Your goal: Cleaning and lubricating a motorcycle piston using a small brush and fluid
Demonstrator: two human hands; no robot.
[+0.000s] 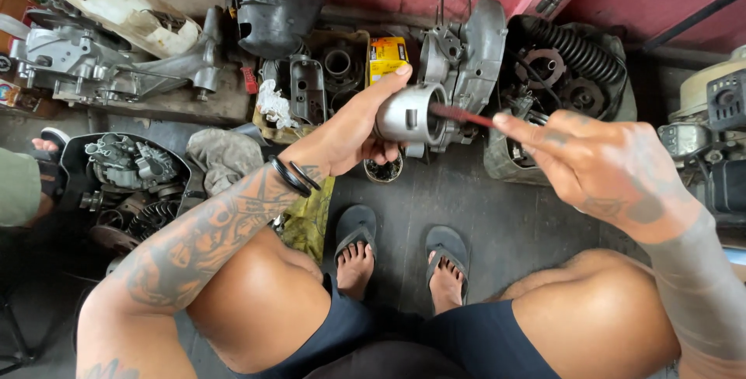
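Observation:
My left hand grips a silver metal piston, held up over the floor with its open end facing right. My right hand pinches a thin red tool, and the tool's tip reaches into the piston's open end. Black rubber bands circle my left wrist. I am squatting, with my knees and my sandalled feet below both hands.
Engine parts crowd the floor ahead: a grey engine casing, a black crate with a coil spring and gears, a yellow box, a crankcase on a wooden board, and a tub of parts. Another person's foot shows at left.

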